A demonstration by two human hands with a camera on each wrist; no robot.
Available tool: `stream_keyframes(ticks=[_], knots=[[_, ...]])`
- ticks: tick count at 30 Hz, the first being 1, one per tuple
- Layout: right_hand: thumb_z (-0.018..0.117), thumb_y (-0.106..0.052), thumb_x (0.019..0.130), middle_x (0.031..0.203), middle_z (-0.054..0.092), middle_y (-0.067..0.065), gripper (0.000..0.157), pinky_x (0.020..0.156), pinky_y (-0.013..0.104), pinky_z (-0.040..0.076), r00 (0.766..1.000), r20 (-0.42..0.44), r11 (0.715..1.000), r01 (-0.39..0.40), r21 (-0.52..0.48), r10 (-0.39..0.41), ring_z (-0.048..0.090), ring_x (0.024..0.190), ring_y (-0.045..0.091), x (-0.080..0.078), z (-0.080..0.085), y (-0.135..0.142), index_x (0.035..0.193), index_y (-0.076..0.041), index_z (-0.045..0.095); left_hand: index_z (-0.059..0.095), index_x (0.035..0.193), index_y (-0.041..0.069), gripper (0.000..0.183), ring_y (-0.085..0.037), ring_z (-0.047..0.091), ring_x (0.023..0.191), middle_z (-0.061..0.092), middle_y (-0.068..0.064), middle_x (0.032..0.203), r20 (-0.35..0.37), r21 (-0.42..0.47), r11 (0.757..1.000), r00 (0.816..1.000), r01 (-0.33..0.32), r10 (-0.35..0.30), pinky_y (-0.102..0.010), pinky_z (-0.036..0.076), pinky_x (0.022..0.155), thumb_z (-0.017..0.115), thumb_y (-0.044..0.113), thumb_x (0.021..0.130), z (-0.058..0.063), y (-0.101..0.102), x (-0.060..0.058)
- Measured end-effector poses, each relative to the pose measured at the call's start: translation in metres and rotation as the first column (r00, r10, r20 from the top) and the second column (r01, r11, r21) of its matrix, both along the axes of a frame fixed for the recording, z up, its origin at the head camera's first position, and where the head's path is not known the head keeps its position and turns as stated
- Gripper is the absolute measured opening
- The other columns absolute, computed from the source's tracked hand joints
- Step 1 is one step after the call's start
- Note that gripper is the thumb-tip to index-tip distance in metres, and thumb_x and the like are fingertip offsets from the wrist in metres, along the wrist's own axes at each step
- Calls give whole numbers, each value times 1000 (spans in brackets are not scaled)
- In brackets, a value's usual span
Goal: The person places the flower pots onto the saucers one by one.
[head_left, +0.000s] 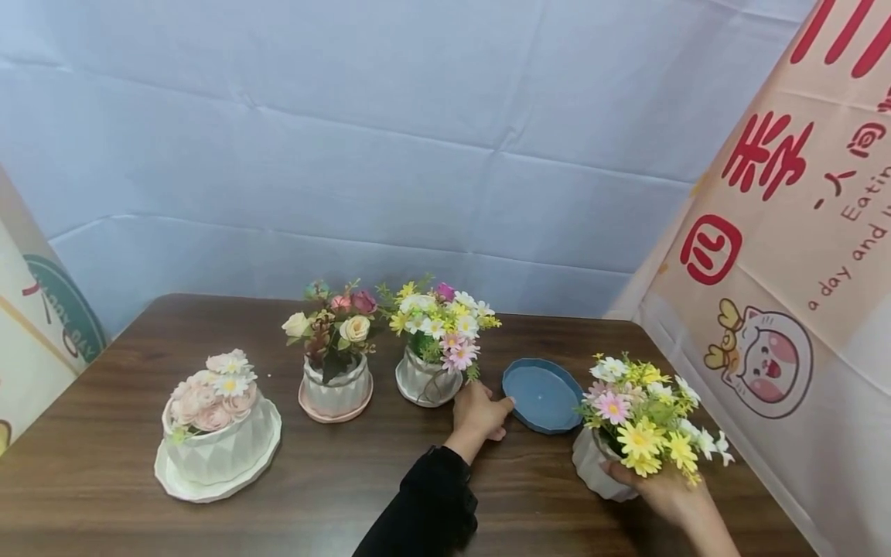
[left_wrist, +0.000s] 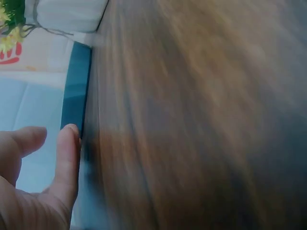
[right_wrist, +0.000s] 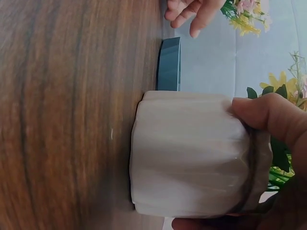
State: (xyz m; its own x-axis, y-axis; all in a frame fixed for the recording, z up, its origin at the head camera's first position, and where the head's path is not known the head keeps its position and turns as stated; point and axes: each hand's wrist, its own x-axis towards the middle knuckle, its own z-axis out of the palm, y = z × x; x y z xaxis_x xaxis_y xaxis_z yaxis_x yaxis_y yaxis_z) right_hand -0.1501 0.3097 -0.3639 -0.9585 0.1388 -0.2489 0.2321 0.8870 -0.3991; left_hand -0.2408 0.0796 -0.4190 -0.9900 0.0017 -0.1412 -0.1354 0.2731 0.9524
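Observation:
My right hand grips a white ceramic flowerpot near its rim, thumb on one side and fingers on the other. Yellow, white and pink artificial flowers spill over the top of this pot. To its left on the table is a shallow blue saucer, with nothing on it. My left hand is at the saucer's left edge, thumb and finger spread apart. In the left wrist view a fingertip overlaps the saucer's blue side.
Left of the saucer, a potted bouquet stands on a white saucer. Farther left, a pot of roses sits on a pink saucer, and a wide white pot with pale pink flowers on a white one. Printed cloth hangs along the brown table's right side.

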Motion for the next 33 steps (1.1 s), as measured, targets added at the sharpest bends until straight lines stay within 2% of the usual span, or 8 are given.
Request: stream_keyframes(ticks=[3,9,13,18,21,26,33], knots=[[62,-57,80,129,25,46,105,93,62,31,1000,-1,1000,7,-20,-7,29,116,59,1,0,0,130,24,18,56,105,-5,35,-14,57,40,54,-6,58,-15,6,1000,1000,-4,4,-24,49,41,70,19,84,1,5,-1],[70,-47,78,133,25,37,101,98,62,25,993,-109,995,-42,-87,32,26,121,53,-1,2,-3,135,16,15,55,97,-6,29,-14,55,39,52,-7,58,-35,-15,1000,999,1,-2,-24,48,40,71,14,83,3,13,-4],[69,-48,79,133,24,38,101,98,62,25,995,-94,996,-29,-88,21,26,122,54,-1,2,-4,135,16,15,57,93,-6,23,-14,55,39,53,-7,54,-32,-52,999,999,6,-8,-23,47,40,71,10,82,2,15,-5],[69,-49,79,133,23,39,103,98,62,25,998,-68,996,-13,-93,6,25,122,54,1,1,-2,135,17,13,60,87,-5,15,-14,56,39,54,-6,51,-10,-52,998,1000,18,-19,-23,49,42,68,6,83,0,16,-5],[67,-50,80,132,22,41,104,98,62,26,999,-45,996,3,-85,-7,25,121,56,2,1,-1,135,19,11,60,91,-7,14,-13,56,39,55,-6,51,0,-33,999,1000,14,-14,-23,49,42,65,3,82,-1,18,-5],[69,-48,79,134,20,39,106,99,62,24,998,-59,994,19,-112,-26,23,122,55,2,1,-2,136,18,9,57,104,-10,25,-14,57,40,56,-6,51,-4,10,1000,1000,-4,4,-22,48,41,62,0,83,-3,20,-5],[70,-48,78,133,23,40,105,98,62,25,996,-81,994,19,-109,-28,26,121,56,3,0,-2,135,19,12,56,107,-13,28,-17,61,44,57,-6,50,0,78,996,999,-32,32,-22,49,41,62,-2,82,-4,21,-5]])
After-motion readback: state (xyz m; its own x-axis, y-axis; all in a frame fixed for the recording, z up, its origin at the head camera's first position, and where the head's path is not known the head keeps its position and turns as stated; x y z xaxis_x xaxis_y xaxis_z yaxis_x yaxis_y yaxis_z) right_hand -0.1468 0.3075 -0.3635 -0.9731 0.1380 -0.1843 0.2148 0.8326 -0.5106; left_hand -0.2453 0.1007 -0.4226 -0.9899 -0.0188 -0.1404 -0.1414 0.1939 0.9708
